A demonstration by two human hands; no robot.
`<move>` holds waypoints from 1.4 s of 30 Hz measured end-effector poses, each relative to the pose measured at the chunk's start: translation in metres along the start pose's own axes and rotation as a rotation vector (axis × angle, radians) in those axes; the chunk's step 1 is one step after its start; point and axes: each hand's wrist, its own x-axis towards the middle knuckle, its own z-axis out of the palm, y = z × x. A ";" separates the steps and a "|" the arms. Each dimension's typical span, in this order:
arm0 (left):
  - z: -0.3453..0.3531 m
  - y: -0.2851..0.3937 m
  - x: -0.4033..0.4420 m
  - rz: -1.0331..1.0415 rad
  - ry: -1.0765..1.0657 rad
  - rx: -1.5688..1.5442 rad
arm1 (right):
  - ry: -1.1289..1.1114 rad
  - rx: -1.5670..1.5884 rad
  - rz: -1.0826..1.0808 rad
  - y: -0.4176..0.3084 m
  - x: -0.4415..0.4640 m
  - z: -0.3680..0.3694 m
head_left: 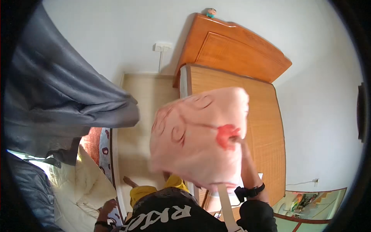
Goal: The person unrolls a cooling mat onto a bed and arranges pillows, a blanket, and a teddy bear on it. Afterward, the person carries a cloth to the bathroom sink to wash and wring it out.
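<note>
A bulky pink folded blanket (189,135) with a red flower and dark swirls is raised in front of my body, slightly blurred. My right hand (236,140) grips it at its right side, by the red flower, with part of the fingers lost in the folds. A dark band circles that wrist. Down at the lower left, my left hand (108,207) is beside a cream quilt (91,185), near a patterned edge. Its fingers are too small and unclear to read.
A wooden bed with a woven mat (266,127) and tall headboard (235,46) stands ahead and right. Dark curtains (69,85) hang at left. A small figurine (211,12) sits on the headboard. A mirror (309,205) is at lower right. Pale floor (135,100) runs between.
</note>
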 end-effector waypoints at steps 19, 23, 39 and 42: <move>0.064 0.138 -0.226 -0.367 0.382 0.672 | 0.497 0.621 0.108 0.248 0.125 -0.258; 0.075 0.087 -0.240 -0.499 0.359 0.420 | 0.675 0.302 0.334 0.302 0.080 -0.282; 0.126 -0.074 -0.240 -0.462 0.924 0.085 | -0.791 -1.042 0.086 0.188 0.162 0.227; 0.126 -0.124 -0.305 -0.349 0.954 0.406 | -0.858 -1.015 0.091 0.182 0.153 0.290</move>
